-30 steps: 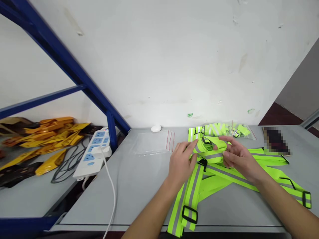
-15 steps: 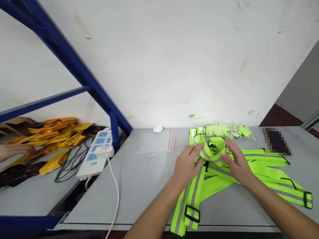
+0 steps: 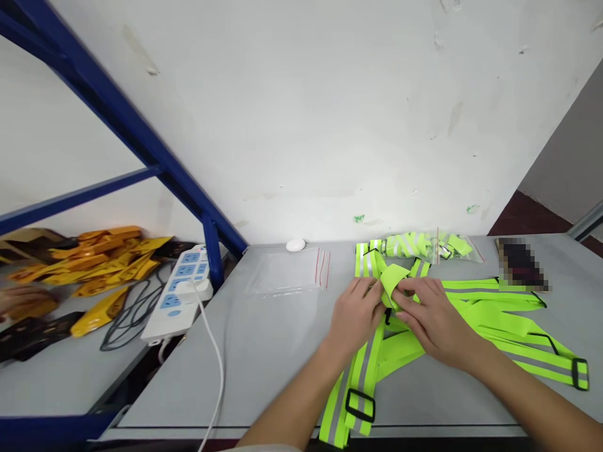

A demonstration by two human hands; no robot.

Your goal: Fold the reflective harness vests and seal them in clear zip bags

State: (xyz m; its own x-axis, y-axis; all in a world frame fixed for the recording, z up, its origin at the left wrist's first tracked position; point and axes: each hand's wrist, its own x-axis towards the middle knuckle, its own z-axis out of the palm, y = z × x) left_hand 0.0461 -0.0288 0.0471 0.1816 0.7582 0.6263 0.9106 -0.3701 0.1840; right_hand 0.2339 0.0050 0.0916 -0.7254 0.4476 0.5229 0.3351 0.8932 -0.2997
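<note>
Grey tabletop [image 3: 245, 364] right under you. One end of the hi-vis strap [image 3: 365, 367] droops over the near edge, black buckle [image 3: 360, 405] and all, probably just because it's too long to lie flat.

A bit further in, your left hand [image 3: 354, 314] and right hand [image 3: 436, 321] sit close together, both closed on the folded wad [image 3: 393, 279] of that same strap. Your left thumb and fingers pinch it from one side and your right fingers curl over it from the other. I'd guess that two-sided squeeze is what keeps the springy webbing from popping open. The wad sits low, right over where the loose lengths cross. The rest fans out flat to your right, ending at another buckle [image 3: 580, 374] near the table's right edge.

Past your hands, a few empty zip bags [image 3: 287, 276] lie flat just to the left, easy to reach. A filled bag [image 3: 426, 246] of the same green straps is parked against the wall [image 3: 330, 125], out of the way, with a small white blob [image 3: 295, 245] beside it.

Off to your left, a power strip [image 3: 181, 289] lies by the gap to the next table, its white cable [image 3: 214, 364] trailing toward you. Behind the blue frame [image 3: 141, 150] there's a pile of yellow pieces [image 3: 103, 257], and somebody else's hand [image 3: 21, 301], blurry, is right by them.
</note>
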